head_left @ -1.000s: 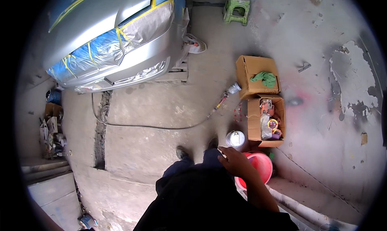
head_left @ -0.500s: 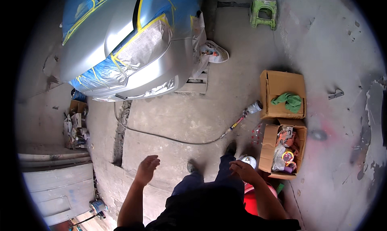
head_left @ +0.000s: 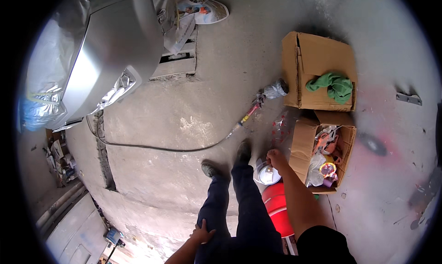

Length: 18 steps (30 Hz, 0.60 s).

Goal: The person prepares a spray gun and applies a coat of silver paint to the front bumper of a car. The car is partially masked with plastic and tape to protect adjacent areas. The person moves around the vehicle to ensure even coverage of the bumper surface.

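Note:
My right hand (head_left: 275,159) is closed at the top of a small metal can (head_left: 269,174) beside my right shoe, apparently gripping its rim or handle. My left hand (head_left: 202,232) rests on my left thigh, fingers apart. A red bucket (head_left: 275,208) stands behind the can, near my right leg. An open cardboard box (head_left: 301,149) of tape rolls, plastic and tools sits to the right. Beyond the can, a spray gun (head_left: 255,105) with a wrapped cup lies on the floor, attached to a dark hose (head_left: 175,149).
A silver car bumper (head_left: 108,43) with masking plastic occupies the upper left, over a floor grate (head_left: 172,70). A closed box (head_left: 317,56) with a green cloth (head_left: 338,86) is at the right. A panel (head_left: 73,227) and assorted items (head_left: 60,158) lie left, beside a floor channel (head_left: 103,167).
My right hand has moved down onto the metal can and closed there. My left hand has dropped from mid-air onto my thigh. The view has shifted toward the floor near my feet.

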Tool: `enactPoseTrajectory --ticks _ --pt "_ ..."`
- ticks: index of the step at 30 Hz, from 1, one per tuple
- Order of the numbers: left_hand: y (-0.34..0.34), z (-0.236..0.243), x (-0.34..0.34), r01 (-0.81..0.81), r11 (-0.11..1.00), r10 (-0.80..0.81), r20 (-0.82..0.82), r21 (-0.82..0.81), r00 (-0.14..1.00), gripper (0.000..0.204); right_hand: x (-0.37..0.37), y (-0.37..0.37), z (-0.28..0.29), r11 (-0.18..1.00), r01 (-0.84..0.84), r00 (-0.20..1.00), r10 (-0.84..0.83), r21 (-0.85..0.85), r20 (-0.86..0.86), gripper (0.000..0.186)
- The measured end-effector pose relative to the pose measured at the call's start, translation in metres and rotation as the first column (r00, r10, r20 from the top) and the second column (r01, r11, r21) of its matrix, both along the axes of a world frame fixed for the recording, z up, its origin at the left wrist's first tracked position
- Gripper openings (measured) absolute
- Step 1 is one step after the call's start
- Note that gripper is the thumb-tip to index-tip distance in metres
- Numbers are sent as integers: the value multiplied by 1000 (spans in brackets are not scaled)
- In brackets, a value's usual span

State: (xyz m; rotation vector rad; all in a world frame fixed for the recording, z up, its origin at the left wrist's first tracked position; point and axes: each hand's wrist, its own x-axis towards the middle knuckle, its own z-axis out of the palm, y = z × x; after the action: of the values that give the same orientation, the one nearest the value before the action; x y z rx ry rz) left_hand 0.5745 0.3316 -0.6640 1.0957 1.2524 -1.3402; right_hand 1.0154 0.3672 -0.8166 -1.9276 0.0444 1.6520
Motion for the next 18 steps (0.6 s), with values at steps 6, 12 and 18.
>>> enactPoseTrajectory --ticks 6,12,18 --pt "13 -42 17 -139 984 145 -44 115 988 113 5 68 -153 998 60 998 -60 -17 36 25" --pt "28 -52 46 -193 960 225 -149 202 963 99 11 125 -261 1000 11 981 -8 -15 195 35" --pt "24 -60 43 -169 952 213 -156 255 965 96 23 155 -340 806 592 803 -590 6 80 20"
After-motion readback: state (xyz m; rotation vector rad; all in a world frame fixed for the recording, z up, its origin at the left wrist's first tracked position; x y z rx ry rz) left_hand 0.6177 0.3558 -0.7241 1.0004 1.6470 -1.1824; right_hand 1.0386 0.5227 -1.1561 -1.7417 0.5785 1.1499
